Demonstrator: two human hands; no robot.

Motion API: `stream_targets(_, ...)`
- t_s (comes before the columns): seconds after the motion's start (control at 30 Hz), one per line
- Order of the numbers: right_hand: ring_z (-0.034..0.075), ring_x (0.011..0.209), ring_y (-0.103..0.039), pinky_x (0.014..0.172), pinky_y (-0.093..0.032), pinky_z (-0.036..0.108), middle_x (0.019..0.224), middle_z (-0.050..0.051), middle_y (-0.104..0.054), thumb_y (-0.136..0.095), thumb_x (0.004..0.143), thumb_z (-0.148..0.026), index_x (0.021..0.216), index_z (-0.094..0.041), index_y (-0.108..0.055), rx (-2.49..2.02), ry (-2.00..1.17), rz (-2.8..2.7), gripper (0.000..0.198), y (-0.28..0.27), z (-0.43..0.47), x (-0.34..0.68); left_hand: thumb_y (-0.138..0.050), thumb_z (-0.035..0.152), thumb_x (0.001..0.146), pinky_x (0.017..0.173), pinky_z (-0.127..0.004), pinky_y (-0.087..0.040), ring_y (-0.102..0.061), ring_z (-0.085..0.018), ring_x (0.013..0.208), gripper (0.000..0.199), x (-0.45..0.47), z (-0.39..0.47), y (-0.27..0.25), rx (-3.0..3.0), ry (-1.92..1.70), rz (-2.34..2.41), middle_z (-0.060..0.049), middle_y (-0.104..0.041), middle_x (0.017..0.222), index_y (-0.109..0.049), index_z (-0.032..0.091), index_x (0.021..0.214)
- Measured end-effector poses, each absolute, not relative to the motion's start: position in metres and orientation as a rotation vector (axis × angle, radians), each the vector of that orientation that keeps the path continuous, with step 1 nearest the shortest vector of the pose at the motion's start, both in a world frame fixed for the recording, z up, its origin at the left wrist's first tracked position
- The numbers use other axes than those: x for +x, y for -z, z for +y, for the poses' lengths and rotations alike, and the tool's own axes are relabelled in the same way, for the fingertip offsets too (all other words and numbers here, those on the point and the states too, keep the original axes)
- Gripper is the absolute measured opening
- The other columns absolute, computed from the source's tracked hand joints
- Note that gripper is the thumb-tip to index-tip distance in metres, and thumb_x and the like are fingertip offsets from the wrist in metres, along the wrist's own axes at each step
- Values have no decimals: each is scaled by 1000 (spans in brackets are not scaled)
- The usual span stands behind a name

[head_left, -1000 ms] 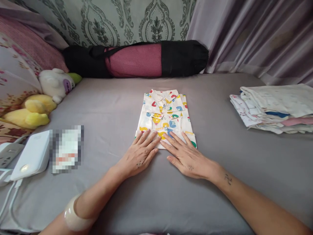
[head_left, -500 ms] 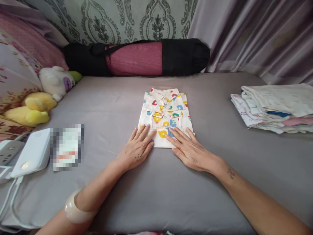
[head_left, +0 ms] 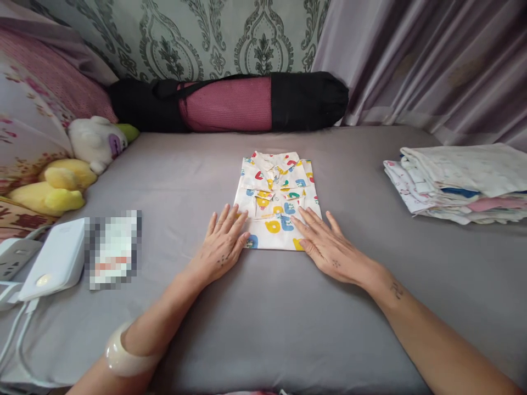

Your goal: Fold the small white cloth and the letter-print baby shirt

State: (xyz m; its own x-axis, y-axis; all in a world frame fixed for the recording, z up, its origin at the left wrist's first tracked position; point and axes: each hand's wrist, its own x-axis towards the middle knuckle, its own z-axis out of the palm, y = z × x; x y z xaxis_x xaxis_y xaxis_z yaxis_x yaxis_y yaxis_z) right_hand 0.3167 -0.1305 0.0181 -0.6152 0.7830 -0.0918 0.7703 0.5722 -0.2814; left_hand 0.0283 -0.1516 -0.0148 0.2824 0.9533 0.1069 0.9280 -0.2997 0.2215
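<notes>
A folded white shirt [head_left: 276,208] with a collar and a print of red, yellow, blue and green shapes lies flat on the grey sheet, collar facing away from me. At its near left edge rests my left hand [head_left: 224,237], palm down with the fingers stretched out. My right hand [head_left: 325,241] lies across the near right corner, its fingers spread on the cloth. Neither hand grips anything. Parts of the shirt's side edges are hidden under my fingers.
On the right is a stack of folded clothes [head_left: 457,184]. A black and pink rolled bag [head_left: 230,104] lies along the wall. Plush toys [head_left: 96,142], a white power bank [head_left: 55,260] with cables, a power strip [head_left: 16,255] and a blurred packet [head_left: 113,249] are on the left.
My hands have slid apart, the left to the left and the right to the right, uncovering more of the shirt's near edge. The shirt stays folded in place.
</notes>
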Motion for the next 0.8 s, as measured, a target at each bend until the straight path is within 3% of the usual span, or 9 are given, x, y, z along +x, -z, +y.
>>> stream_targets(0.43, 24, 150, -7, 120, -11, 58, 164, 8, -12, -24, 104, -37, 158, -24, -18, -1584, -347, -2713, 56, -4, -124, 326, -25, 51, 102, 118, -59, -18, -16, -33, 150, 58, 19, -147, 22, 2361, -113, 1969, -13, -26, 161, -33, 26, 153)
stream_targets(0.63, 23, 150, -9, 121, -10, 56, 164, 9, -12, -26, 103, -28, 157, -22, -20, -1388, -203, -2710, 55, -8, -128, 316, -39, 36, 101, 119, -59, -16, -19, -32, 149, 45, 24, -146, 9, 2595, -472, 1806, -14, -35, 157, -49, 20, 142)
stream_targets(0.8, 23, 150, -8, 121, -13, 56, 163, 6, -16, -30, 104, -29, 156, -25, -24, -1088, -289, -2794, 52, -14, -140, 297, -45, 28, 100, 118, -53, -27, -34, -28, 144, 31, 39, -149, 2, 2752, -635, 1420, -11, -49, 148, -62, 21, 126)
